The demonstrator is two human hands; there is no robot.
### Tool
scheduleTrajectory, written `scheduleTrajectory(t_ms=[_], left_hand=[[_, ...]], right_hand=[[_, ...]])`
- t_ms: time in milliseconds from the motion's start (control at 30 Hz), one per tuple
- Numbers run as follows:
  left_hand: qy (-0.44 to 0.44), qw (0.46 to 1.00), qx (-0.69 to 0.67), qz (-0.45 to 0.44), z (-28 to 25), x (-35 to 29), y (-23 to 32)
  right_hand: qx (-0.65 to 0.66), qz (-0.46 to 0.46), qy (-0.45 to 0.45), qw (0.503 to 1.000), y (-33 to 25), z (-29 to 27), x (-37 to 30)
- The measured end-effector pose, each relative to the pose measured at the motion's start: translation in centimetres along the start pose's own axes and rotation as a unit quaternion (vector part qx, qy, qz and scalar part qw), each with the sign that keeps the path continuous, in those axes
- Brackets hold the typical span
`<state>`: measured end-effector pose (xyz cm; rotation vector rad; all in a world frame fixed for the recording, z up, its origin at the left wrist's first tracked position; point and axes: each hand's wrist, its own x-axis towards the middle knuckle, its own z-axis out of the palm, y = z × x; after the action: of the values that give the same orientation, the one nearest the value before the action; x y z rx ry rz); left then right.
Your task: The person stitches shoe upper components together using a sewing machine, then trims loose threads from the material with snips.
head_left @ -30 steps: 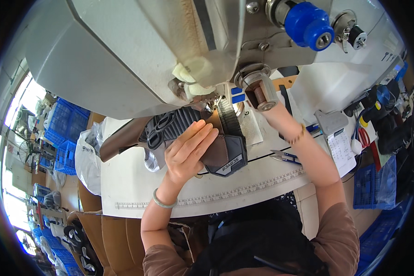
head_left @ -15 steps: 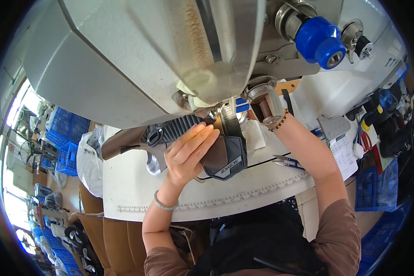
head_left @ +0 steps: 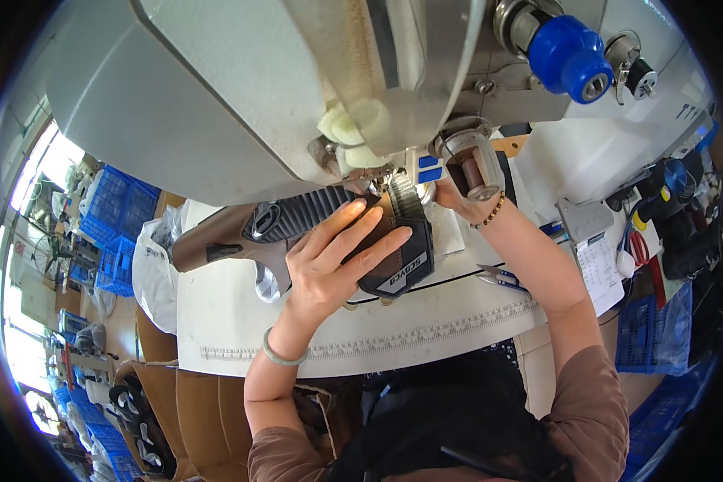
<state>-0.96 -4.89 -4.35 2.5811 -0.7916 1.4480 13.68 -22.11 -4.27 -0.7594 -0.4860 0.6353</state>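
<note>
Under the head of a white sewing machine (head_left: 209,96) lies a brown and black workpiece (head_left: 217,241), long at its left end, with a ribbed black band and a black angular end carrying a light label patch. My left hand (head_left: 325,265) rests on top of it, fingers stretched out and spread, fingertips close to the needle area. My right hand (head_left: 455,201) is at the far right side of the workpiece, behind a clear-covered thread spool (head_left: 472,173). Its fingers are mostly hidden by the machine parts, so what they touch does not show.
A white table (head_left: 241,329) with a printed ruler strip (head_left: 377,343) lies in front of me. Thread snips (head_left: 502,278) rest right of the workpiece. Farther right are a paper sheet (head_left: 598,269), red-handled scissors (head_left: 639,247) and a blue crate (head_left: 643,333). A white plastic bag (head_left: 154,273) hangs at the left.
My left hand's fingers have spread apart on the workpiece. The workpiece's left end has shifted slightly left. My right hand has drawn back slightly, and the view has shifted a little.
</note>
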Motion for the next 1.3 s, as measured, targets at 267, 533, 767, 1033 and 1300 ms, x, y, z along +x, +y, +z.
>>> scheduleTrajectory(t_ms=[267,533,767,1033,1300], left_hand=[[-0.016,1.0,-0.019,0.003,-0.4,0.6,-0.3],[0.002,0.999,-0.033,0.002,-0.3,1.7,-0.8],[-0.087,0.994,-0.011,-0.07,-0.7,0.8,-0.1],[-0.021,0.65,-0.553,-0.521,-2.3,-1.2,5.6],[0.101,0.487,-0.666,-0.556,0.2,3.2,5.2]], right_hand=[[0.01,-0.018,0.013,1.0,0.0,-0.1,0.0],[0.014,-0.02,0.01,1.0,0.1,0.1,0.0],[0.028,-0.023,0.008,0.999,0.0,0.1,0.4],[0.069,-0.02,-0.004,0.997,0.4,0.3,0.8],[0.119,0.008,-0.037,0.992,0.9,0.6,1.0]])
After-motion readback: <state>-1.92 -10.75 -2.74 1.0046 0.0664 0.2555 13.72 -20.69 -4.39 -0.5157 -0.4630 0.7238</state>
